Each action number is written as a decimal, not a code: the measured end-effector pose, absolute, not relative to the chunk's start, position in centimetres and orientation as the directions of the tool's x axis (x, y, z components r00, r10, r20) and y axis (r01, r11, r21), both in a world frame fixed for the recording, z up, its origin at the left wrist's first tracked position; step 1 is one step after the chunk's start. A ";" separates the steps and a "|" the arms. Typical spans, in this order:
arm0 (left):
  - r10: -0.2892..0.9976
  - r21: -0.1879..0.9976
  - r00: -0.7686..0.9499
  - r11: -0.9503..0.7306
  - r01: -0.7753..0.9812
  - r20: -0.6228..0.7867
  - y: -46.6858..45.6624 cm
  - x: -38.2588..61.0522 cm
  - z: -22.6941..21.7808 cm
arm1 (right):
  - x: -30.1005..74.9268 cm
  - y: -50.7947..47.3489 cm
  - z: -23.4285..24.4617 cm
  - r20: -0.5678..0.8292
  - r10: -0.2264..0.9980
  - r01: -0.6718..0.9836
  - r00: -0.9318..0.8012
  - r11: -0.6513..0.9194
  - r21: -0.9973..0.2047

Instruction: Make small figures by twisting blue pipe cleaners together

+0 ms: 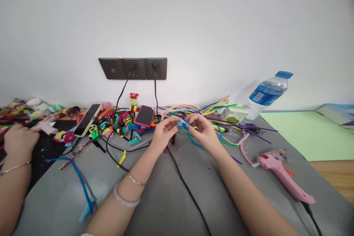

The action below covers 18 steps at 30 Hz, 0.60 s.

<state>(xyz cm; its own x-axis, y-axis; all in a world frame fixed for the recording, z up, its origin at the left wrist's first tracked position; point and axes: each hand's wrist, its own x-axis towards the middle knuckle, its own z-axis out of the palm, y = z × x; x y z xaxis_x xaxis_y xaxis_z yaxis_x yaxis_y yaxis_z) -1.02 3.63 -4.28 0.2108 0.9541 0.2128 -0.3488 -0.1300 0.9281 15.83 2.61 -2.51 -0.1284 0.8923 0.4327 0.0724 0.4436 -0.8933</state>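
Raised over the middle of the table, my left hand (165, 133) and my right hand (204, 131) pinch a small blue fuzzy piece (182, 124) between their fingertips. It looks like coiled pipe cleaner in light and darker blue; the fingers partly cover it. A loose blue pipe cleaner (220, 132) curves around beneath my right hand, and I cannot tell whether it joins the held piece. Behind both hands lies a bundle of multicoloured pipe cleaners (190, 108).
A pink glue gun (284, 177) lies at right, near a tilted water bottle (267, 94). Phones (144, 115) and small pipe-cleaner figures (134, 102) crowd the back left. A black cable (184, 180) crosses the table. Another person's hand (20, 140) is at far left.
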 end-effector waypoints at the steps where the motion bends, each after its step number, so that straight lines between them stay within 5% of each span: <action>1: 0.953 0.928 0.211 -0.137 -0.346 0.219 3.6 -1.0 -4.3 | 15.8 2.6 -2.5 0.432 0.893 0.073 -0.126 0.442 -0.894; 18: 0.948 0.927 0.207 -0.164 -0.338 0.243 3.5 -1.2 -3.9 | 15.9 2.6 -2.6 0.445 0.887 0.134 -0.121 0.459 -0.878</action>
